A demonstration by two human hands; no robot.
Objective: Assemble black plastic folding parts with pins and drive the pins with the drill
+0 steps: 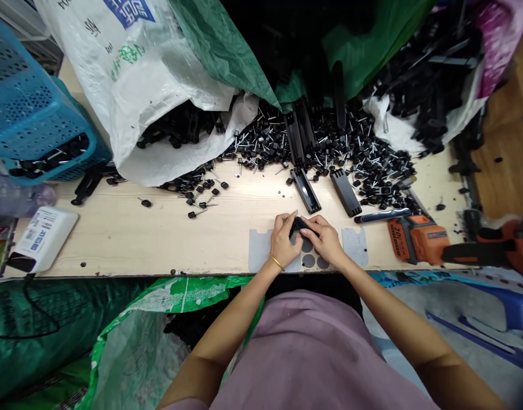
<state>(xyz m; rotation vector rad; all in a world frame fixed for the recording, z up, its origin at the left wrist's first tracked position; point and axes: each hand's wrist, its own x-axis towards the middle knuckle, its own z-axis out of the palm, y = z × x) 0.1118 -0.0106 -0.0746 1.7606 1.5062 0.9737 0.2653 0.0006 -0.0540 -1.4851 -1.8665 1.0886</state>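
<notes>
Between my two hands is a small black plastic part (301,223), held over the front edge of the bench. My left hand (283,236) grips its left end with the fingers closed, and a gold bracelet circles that wrist. On the other end, my right hand (324,238) pinches the part between thumb and fingers. Under the hands lies a grey sheet (260,250) with dark round spots. Just beyond are two long black plastic housings, one a hollow channel (306,191) and the other a flat-topped piece (345,192).
Black knobs with metal pins (261,139) are heaped at the back. A white sack (159,85) and a blue basket (26,102) stand left, near a white box (43,239). An orange cordless drill (419,239) lies right. Below the bench hangs a green-edged bag (128,341).
</notes>
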